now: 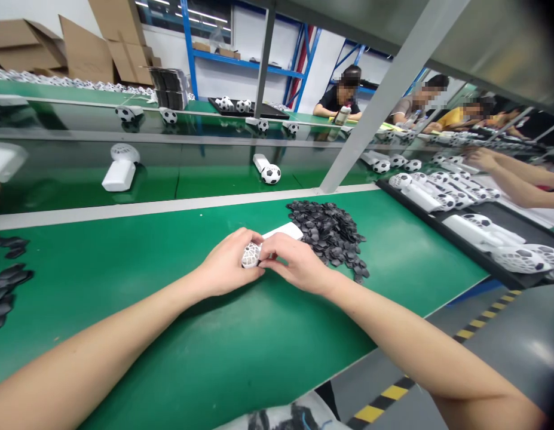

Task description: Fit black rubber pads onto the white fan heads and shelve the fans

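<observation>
My left hand [229,264] is closed around the round head of a football-headed handheld fan [250,255], whose white grille faces up toward me. The fan's white handle [285,230] points away to the right, behind my right hand [294,260]. Thumb and fingertips of that right hand are pinched together at the right edge of the head. Whatever they hold, if anything, is hidden. Just right of the handle lies a heap of small flat black pieces [328,230] on the green table [241,352].
Past a pale rail [178,206], more football-headed fans [271,173] lie on a green belt. A black tray [451,230] of fans sits at right, near a co-worker's forearms [519,176]. A grey post [388,101] rises before me. More black pieces [5,286] lie far left.
</observation>
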Available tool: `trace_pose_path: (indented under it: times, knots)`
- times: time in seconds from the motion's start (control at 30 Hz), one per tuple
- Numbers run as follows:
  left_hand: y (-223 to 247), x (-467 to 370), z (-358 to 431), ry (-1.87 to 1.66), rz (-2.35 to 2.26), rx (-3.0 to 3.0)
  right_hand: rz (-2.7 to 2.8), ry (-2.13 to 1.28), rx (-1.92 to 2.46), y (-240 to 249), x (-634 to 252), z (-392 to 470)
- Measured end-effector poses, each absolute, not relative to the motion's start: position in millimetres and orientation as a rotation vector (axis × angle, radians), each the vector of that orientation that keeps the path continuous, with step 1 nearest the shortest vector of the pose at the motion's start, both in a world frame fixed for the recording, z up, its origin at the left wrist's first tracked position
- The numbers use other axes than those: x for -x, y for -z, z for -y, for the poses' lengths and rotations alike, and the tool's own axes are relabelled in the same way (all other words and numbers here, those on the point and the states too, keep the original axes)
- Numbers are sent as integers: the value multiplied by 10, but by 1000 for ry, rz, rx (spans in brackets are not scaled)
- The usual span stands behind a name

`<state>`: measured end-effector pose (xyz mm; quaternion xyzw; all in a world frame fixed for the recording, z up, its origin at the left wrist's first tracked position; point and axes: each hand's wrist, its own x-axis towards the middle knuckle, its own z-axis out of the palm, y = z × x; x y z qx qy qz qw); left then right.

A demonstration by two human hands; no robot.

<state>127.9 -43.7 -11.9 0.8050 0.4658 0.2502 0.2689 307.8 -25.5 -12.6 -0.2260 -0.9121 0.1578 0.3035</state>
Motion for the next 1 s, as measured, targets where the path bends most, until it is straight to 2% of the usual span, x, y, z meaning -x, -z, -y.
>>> trace_pose_path:
  times: [0.43,0.8,1.0]
  knots:
    - [52,-1283,443,-630,-1255,-2098,2417,-667,641,145,-3120,144]
    - [81,-1355,492,-677,-1400,-2076,2761,-614,788,-226,-2947,-51]
    - [94,-1371,543,-741,-1342,-2049,2455,-915,807,36,-2994,-63]
